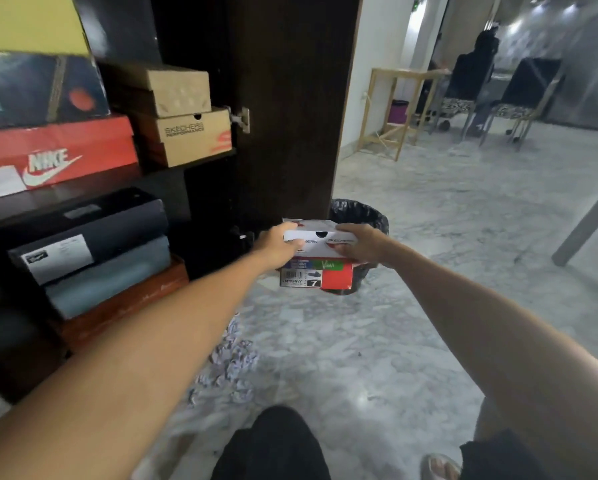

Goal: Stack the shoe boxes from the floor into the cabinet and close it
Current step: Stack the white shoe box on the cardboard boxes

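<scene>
A white and red Skechers shoe box (316, 268) is held just above the floor in front of the open cabinet door (290, 109). My left hand (276, 244) grips its left end and my right hand (359, 244) grips its right end, fingers curled over the lid. To the left, the dark cabinet (172, 174) holds boxes on two shelves: a red Nike box (58, 154), two tan boxes (183, 114), and a black, a grey-blue and an orange box stacked below (107, 258).
A bin lined with a black bag (363, 216) stands right behind the held box. Crumpled paper scraps (231, 358) lie on the marble floor. A wooden stand (394, 109) and two chairs (491, 95) are at the back right. A grey table leg (585, 223) slants at the right.
</scene>
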